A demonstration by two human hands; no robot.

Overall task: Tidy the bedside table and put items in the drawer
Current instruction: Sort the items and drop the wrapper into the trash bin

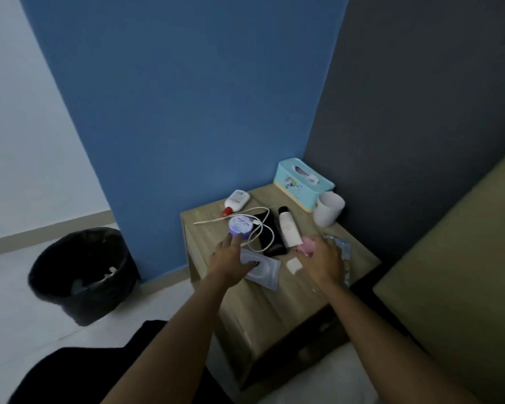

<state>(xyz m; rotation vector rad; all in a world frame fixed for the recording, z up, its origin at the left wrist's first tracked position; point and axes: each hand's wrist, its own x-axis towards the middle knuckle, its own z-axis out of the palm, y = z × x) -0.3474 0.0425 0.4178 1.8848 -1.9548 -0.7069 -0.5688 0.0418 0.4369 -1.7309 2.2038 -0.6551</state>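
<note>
The wooden bedside table [277, 304] stands in the corner with clutter on top. My left hand [231, 262] lies over a grey flat pouch [264, 271], its fingers reaching the purple round jar [240, 225]. A white cable [260, 228] loops over a black case [270, 233]. My right hand [325, 265] hovers by a pink object [308, 246] and a clear plastic packet [343, 250], fingers spread. A small white square [294, 265] rests between my hands. A white tube [288, 228] lies beside the case. The drawer front below looks closed.
A turquoise tissue box [302, 183] and a white cup [328, 208] sit at the table's back right, a white bottle with a red cap [236, 201] at the back left. A black bin [83, 272] stands on the floor to the left. The bed [455, 287] lies on the right.
</note>
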